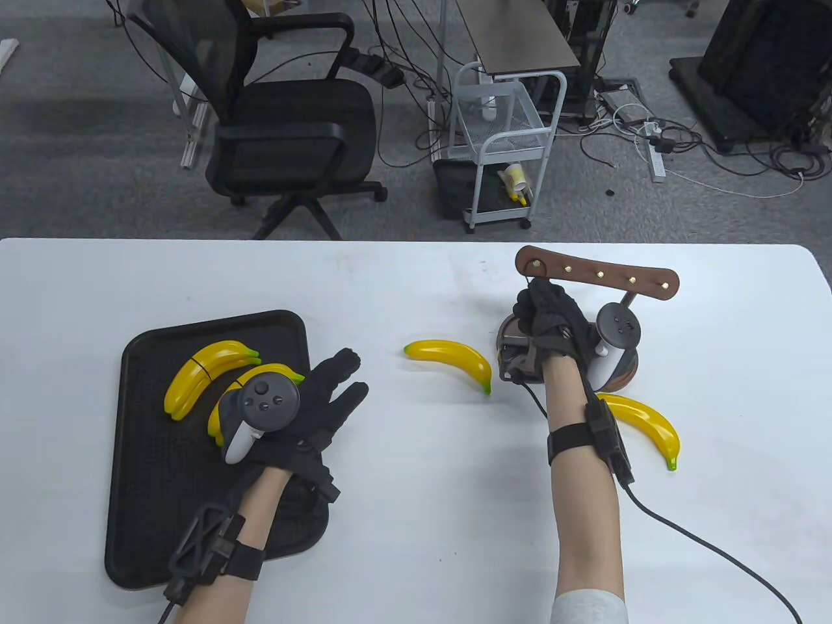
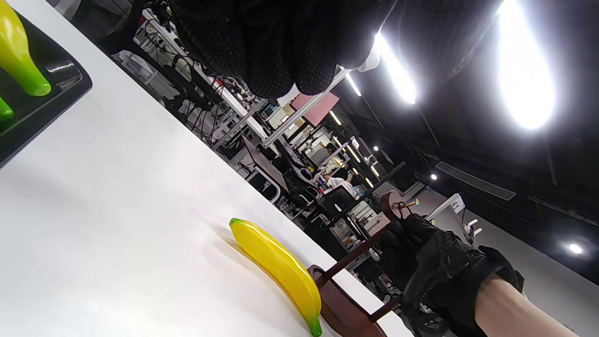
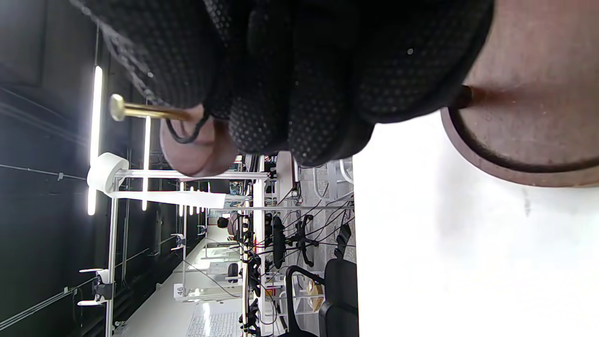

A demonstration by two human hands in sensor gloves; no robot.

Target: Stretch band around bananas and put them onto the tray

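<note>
On the black tray point(image 1: 156, 494) at the left lie two bunches of yellow bananas; the far bunch point(image 1: 201, 377) has a black band around it, and the near bunch point(image 1: 276, 370) is partly hidden under my left tracker. My left hand point(image 1: 348, 377) hovers at the tray's right edge with straight fingers, holding nothing. My right hand point(image 1: 546, 312) is at the wooden peg rack point(image 1: 598, 273), its fingers curled at the leftmost brass peg point(image 3: 140, 111), pinching a black band point(image 3: 185, 135) looped over it. Two loose bananas lie on the table, one point(image 1: 452, 357) in the middle and one point(image 1: 650, 426) beside my right forearm.
The rack's round wooden base point(image 3: 538, 140) stands under my right hand. Beyond the far table edge stand an office chair point(image 1: 286, 130) and a white cart point(image 1: 507, 149). A cable point(image 1: 702, 546) runs from my right wrist across the table.
</note>
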